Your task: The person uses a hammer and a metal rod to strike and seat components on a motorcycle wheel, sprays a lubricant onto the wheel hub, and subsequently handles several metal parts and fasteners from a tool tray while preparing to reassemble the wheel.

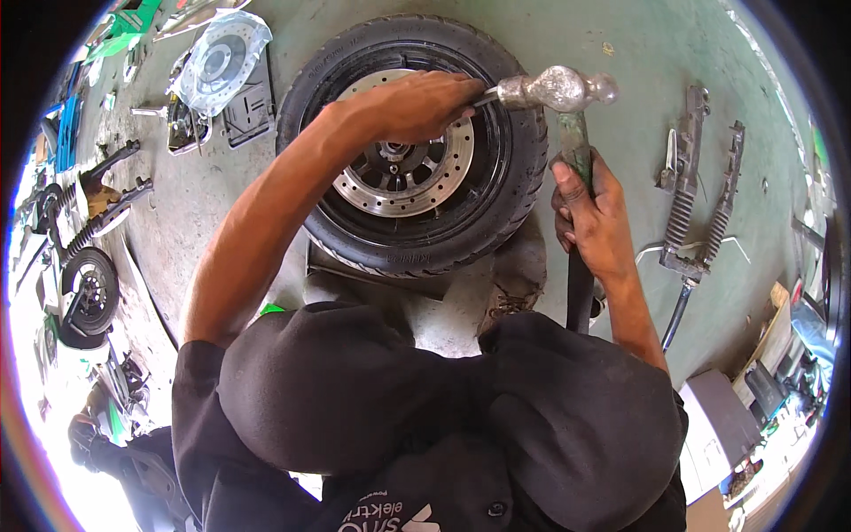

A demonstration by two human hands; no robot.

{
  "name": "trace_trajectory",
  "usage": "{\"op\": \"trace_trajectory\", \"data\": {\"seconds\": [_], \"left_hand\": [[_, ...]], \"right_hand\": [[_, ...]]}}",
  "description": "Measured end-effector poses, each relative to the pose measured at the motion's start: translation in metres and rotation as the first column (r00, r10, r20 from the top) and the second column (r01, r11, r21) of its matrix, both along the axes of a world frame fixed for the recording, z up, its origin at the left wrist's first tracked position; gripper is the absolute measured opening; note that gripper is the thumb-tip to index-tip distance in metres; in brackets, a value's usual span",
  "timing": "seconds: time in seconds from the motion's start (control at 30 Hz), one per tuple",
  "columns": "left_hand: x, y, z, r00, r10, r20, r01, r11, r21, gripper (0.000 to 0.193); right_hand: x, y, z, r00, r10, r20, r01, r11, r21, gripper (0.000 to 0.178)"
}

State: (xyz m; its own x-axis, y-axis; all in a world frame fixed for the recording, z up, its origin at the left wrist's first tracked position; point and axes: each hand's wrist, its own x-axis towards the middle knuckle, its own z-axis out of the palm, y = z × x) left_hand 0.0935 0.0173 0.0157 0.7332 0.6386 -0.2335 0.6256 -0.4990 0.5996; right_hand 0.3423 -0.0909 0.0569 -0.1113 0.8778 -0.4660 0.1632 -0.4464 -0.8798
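In front of my legs a motorcycle wheel (332, 66) lies flat, its black tyre around a drilled silver brake disc (390, 206). My left hand (417, 108) reaches over the disc, fingers closed around a thin metal rod-like tool (484, 98). Most of that tool is hidden inside the hand, so I cannot tell its kind. My right hand (596, 213) grips the handle of a ball-peen hammer (560, 89), thumb along its worn green part. The hammer head is above the tyre's right side, its flat face at the outer end of the rod.
A plastic-wrapped brake disc (220, 62) rests among metal parts at the upper left. On the right lies a front fork assembly (696, 186) with rubber bellows. A small motorcycle wheel (91, 291) stands at far left. My shoe (510, 297) is close below the tyre.
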Motion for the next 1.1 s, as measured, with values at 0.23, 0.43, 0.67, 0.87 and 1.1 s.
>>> {"op": "trace_trajectory", "data": {"seconds": [0.23,0.43,0.67,0.87,1.1], "left_hand": [[-0.005,-0.003,-0.004,0.999,-0.013,-0.037,0.014,0.999,0.049,0.034],[-0.002,-0.002,-0.001,1.000,0.008,0.021,-0.009,0.999,0.048,0.035],[0.009,0.001,0.017,0.998,0.047,0.037,-0.047,0.999,-0.006,0.038],[0.012,0.003,0.011,0.999,0.046,0.006,-0.046,0.998,0.046,0.040],[0.003,-0.001,0.002,0.999,0.043,-0.028,-0.041,0.997,0.071,0.038]], "right_hand": [[0.016,0.007,0.039,0.980,-0.183,0.078,0.177,0.981,0.076,0.037],[0.099,0.029,0.117,0.836,-0.125,-0.535,0.438,0.739,0.511,0.033],[0.111,0.019,0.100,0.845,-0.124,-0.520,0.441,0.710,0.549,0.033],[0.075,0.007,0.074,0.869,-0.303,-0.391,0.456,0.798,0.395,0.040],[0.077,0.005,0.068,0.882,-0.314,-0.352,0.443,0.810,0.384,0.040]]}}
